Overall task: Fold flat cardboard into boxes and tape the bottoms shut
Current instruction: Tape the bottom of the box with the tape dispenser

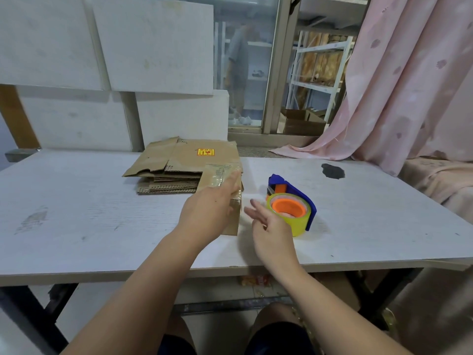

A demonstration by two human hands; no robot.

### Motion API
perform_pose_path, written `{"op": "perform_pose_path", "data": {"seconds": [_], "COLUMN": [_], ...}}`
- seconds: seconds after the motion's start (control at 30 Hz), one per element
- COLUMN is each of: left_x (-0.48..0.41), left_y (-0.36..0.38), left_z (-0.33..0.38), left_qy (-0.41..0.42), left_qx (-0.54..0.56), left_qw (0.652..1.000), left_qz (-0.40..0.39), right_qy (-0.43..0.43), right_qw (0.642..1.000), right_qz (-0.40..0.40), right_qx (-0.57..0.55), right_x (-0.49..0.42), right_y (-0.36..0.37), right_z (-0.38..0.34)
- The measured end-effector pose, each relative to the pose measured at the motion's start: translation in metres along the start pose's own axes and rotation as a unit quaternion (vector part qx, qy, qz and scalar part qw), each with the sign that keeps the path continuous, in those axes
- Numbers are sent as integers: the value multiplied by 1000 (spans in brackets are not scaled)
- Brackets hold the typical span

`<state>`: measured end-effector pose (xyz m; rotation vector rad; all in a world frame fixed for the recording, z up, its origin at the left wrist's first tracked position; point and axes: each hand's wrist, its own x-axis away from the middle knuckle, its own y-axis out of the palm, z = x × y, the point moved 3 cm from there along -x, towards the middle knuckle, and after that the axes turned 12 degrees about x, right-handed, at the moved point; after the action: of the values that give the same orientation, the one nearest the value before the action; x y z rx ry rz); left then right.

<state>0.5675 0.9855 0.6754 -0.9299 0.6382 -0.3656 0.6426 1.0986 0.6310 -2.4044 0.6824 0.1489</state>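
A small folded cardboard box [234, 221] with clear tape across its top stands on the white table [89, 213]. My left hand [210, 208] lies over its top and near side, gripping it. My right hand [268, 224] hovers just to the right of the box, fingers spread and holding nothing. A blue tape dispenser [291, 203] with a yellow roll and orange hub rests on the table right beside my right hand. Behind the box lies a stack of flat cardboard blanks [184, 162], the top one bearing a yellow-and-red label.
White boards [115, 60] lean against the wall behind the table. A pink curtain [409, 85] hangs at the right, draping onto the table's far right corner. A dark stain [332, 170] marks the tabletop. A window with shelving lies beyond.
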Motion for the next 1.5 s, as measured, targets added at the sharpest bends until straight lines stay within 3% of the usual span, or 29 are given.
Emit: {"op": "perform_pose_path", "data": {"seconds": [0.1, 0.2, 0.37, 0.5, 0.6, 0.67, 0.77, 0.87, 1.03, 1.17, 1.37, 1.5], "left_x": [0, -1, -4, -7, 2, 10, 20, 28, 30, 27, 25, 20], "left_y": [-1, 0, 0, -5, -12, -18, -26, -17, -10, -8, -7, -6], "left_z": [0, -1, -2, 1, -10, -26, -53, -67, -71, -75, -76, -74], "left_qy": [0, -4, 18, 69, 120, 134, 14, -77, -82, -65, 6, 45], "left_qx": [-6, -12, -42, -65, 44, 148, 308, 453, 521, 509, 381, 319], "left_qw": [1000, 1000, 999, 995, 992, 976, 931, 875, 841, 853, 918, 941], "left_qz": [1, 1, -4, -19, -7, 90, 197, 150, 119, 97, 106, 100], "right_qy": [-14, -29, -60, -137, -150, -159, -165, -167, -177, -178, -159, -154], "right_qw": [999, 999, 997, 985, 981, 981, 983, 983, 982, 982, 983, 980], "right_qz": [34, 13, 46, -26, -59, -58, -62, -66, -67, -62, -43, -52], "right_qx": [-35, -26, -5, 98, 109, 93, 58, 26, -5, -19, -77, -112], "right_x": [-5, -3, -19, -34, -41, -43, -43, -42, -42, -44, -42, -41], "right_y": [-5, 3, -13, -21, -16, -15, -14, -12, -9, -7, 3, 12], "right_z": [-7, -8, -10, -27, -19, -14, -11, -7, -3, -1, 3, 3]}}
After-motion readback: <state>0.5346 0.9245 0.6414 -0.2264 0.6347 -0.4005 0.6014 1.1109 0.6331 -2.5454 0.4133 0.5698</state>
